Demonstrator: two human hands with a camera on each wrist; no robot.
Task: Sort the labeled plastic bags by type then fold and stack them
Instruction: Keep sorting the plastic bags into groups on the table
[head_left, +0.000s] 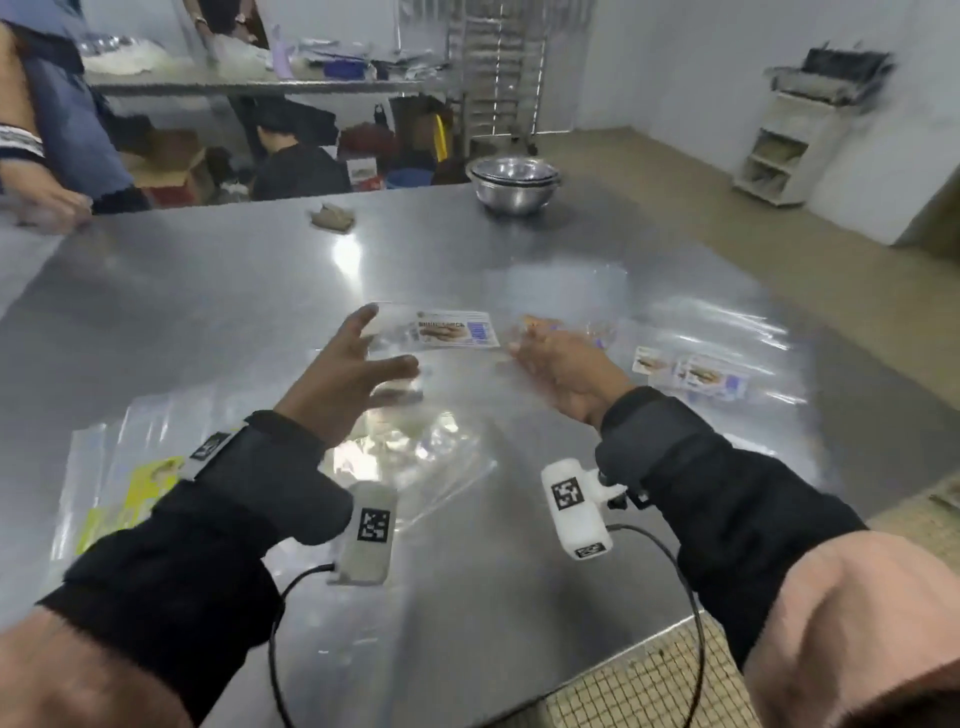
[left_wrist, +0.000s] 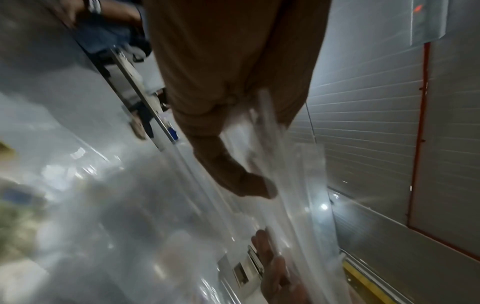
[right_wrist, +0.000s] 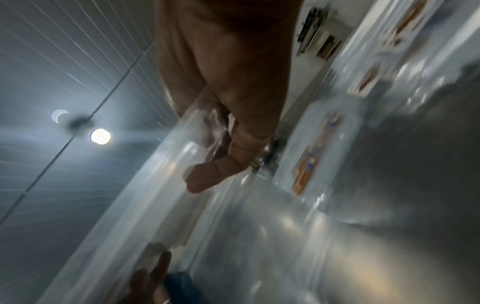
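Note:
A clear plastic bag (head_left: 452, 330) with a white and blue label hangs stretched between my two hands above the steel table (head_left: 208, 291). My left hand (head_left: 384, 343) pinches its left edge, index finger pointing up and thumb out. The right hand (head_left: 530, 345) grips the right edge. In the left wrist view the film (left_wrist: 285, 174) runs out from between thumb and fingers of the left hand (left_wrist: 249, 123). The right wrist view is blurred; there the film (right_wrist: 168, 174) leaves the right hand (right_wrist: 228, 133) beside the thumb.
Bags with yellow labels (head_left: 130, 493) lie at the near left. A pile with white and blue labels (head_left: 701, 374) lies at the right. A loose clear bag (head_left: 415, 441) lies under my hands. Steel bowls (head_left: 514, 182) stand at the far edge. Another person's hand (head_left: 47, 200) rests far left.

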